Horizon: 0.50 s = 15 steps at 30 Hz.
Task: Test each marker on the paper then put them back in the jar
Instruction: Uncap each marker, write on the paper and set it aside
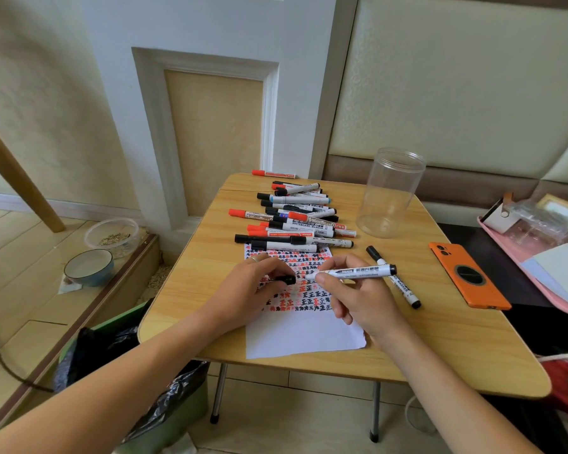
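Observation:
My right hand (358, 296) grips a white whiteboard marker (358, 271) held level over the paper (305, 335), its uncapped tip pointing left. Just left of that tip, my left hand (253, 286) pinches the marker's black cap (287, 279). The white sheet is covered in its upper half with red and black test marks. A pile of several black, red and blue capped markers (295, 217) lies beyond the paper. One more black-capped marker (394, 278) lies to the right of the sheet. The clear plastic jar (389, 191) stands upright with nothing visible inside, at the back right.
An orange phone (469, 280) lies on the wooden folding table (440, 339) at the right. A pink tray (545, 290) with papers sits beyond the right edge. A bin with a black bag (138, 371) stands left below the table; bowls (89, 267) are on the floor.

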Motion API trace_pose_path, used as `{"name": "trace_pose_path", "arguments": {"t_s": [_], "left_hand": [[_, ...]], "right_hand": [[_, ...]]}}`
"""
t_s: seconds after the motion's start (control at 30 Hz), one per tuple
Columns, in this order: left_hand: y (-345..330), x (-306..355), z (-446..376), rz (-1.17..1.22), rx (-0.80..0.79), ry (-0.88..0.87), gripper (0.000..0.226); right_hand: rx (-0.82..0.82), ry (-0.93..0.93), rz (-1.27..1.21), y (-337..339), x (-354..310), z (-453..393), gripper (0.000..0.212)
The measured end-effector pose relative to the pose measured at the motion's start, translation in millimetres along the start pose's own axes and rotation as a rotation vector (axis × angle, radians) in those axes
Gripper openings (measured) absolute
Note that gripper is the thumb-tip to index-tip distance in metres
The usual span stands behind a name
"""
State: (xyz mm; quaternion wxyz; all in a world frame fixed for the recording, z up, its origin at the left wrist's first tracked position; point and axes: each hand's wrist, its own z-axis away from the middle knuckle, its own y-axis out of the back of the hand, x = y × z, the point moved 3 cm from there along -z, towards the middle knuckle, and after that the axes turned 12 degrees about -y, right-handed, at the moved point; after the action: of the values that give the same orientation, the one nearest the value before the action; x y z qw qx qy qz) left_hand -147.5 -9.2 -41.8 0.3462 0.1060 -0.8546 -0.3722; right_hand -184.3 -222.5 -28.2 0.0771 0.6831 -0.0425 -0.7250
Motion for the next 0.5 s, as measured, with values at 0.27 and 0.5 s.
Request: {"name": "trace_pose_path", "arguments": {"t_s": [0.27,0.5], "left_hand": [[-5.3,15.1,-2.8,0.042,-0.035,-0.054,0.02],[-5.0,17.7,-3.4,0.167,-0.004,-0.003,0.018]], "right_hand": [[-0.051,0.014,0.053,-6.6,3.6,-3.2,0.008],[-0.037,0.05,-0.005,-4.6,0.2,-2.9,0.01]]}}
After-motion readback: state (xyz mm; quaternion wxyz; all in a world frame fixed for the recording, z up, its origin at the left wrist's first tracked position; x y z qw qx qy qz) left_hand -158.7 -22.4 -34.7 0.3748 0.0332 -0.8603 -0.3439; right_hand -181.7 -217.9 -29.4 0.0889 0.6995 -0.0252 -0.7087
